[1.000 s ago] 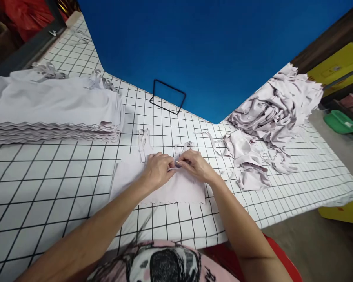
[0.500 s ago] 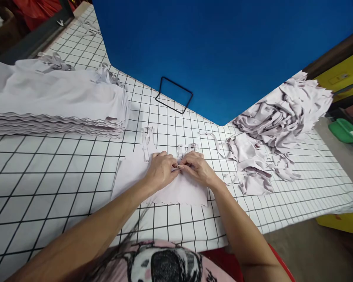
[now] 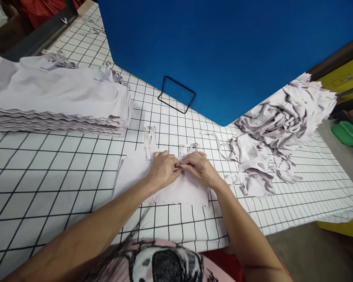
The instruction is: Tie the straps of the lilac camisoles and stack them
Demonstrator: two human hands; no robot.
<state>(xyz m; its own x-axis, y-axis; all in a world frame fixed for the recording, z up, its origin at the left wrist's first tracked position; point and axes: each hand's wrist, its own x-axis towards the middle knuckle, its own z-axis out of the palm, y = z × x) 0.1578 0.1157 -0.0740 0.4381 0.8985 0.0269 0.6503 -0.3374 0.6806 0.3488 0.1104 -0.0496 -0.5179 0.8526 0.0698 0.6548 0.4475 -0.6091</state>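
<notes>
A pale lilac garment (image 3: 135, 178) with thin straps lies flat on the grid-patterned table (image 3: 47, 184) in front of me. My left hand (image 3: 162, 170) and my right hand (image 3: 200, 168) rest on its upper edge, fingertips meeting. Both hands pinch a small strap piece with a ring or adjuster (image 3: 181, 166) between them. One strap (image 3: 148, 141) of the garment stretches away from me to the left of my hands, another strap (image 3: 188, 148) curls just beyond my right hand.
A neat stack of folded lilac garments (image 3: 55, 102) fills the left side. A loose heap of the same fabric (image 3: 282, 117) lies on the right. A black wire frame (image 3: 176, 94) stands before a blue panel (image 3: 208, 47). A green container (image 3: 348, 134) sits far right.
My hands have stayed pinched together on the strap, with only slight finger movement. The view has shifted a little, so everything sits slightly lower and further right.
</notes>
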